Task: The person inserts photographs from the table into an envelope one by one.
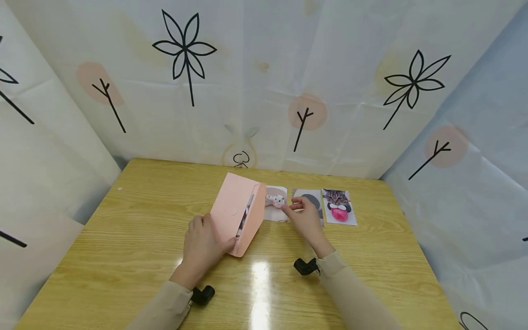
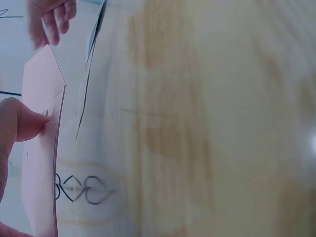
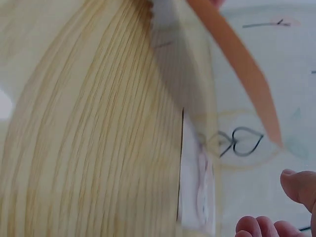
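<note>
My left hand [image 1: 204, 243] grips a pink envelope [image 1: 233, 208] by its lower edge, the thumb [image 2: 32, 121] pressing near the opening. The envelope is tilted up off the table, its flap open, and printed pictures show inside the slot. Right of it my right hand [image 1: 306, 220] hovers with thumb and fingers apart, holding nothing. Below and around that hand, three photo cards lie in a row: one with a spotted bow [image 1: 275, 201], partly behind the envelope, one with a grey round shape [image 1: 311, 197], partly hidden by the hand, and one of a cat with a pink ball [image 1: 339, 211].
The cards lie toward the back of a wood-grain table [image 1: 144, 220]. A pale curtain [image 1: 264, 68] with plant drawings encloses the back and both sides. A tiny pale scrap [image 1: 119, 188] sits at the table's far left.
</note>
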`<state>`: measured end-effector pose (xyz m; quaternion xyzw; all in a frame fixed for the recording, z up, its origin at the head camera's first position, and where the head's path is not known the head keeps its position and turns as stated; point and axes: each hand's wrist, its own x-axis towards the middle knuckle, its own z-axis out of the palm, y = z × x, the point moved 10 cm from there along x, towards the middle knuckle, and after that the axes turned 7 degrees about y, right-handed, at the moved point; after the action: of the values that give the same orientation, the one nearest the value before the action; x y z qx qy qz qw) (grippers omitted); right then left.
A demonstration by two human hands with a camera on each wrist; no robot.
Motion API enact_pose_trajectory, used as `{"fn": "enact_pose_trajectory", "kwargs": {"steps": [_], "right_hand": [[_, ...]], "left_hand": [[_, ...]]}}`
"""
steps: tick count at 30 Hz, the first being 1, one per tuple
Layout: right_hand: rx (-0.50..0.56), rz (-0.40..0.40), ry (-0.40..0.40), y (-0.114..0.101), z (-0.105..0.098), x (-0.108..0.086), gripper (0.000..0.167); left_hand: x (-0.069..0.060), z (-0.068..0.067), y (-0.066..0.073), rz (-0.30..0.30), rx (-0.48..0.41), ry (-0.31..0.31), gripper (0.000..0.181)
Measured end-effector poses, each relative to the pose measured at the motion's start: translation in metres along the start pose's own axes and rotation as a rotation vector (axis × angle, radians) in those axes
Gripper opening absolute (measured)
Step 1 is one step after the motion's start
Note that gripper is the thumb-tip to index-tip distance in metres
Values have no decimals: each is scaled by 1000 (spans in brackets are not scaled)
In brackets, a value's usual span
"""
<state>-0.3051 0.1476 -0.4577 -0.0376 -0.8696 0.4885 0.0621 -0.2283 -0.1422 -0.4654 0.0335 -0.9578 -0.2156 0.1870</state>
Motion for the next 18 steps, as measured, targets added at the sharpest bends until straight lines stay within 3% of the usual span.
{"fn": "enact_pose_trajectory", "kwargs": {"steps": [7, 18], "right_hand": [[-80, 36, 44, 28, -33, 8, 61], [-81, 109, 126, 58, -76, 19, 67]], "left_hand": [[0, -2, -1, -2, -10, 8, 96], [-1, 2, -3, -12, -16, -7, 98]]}}
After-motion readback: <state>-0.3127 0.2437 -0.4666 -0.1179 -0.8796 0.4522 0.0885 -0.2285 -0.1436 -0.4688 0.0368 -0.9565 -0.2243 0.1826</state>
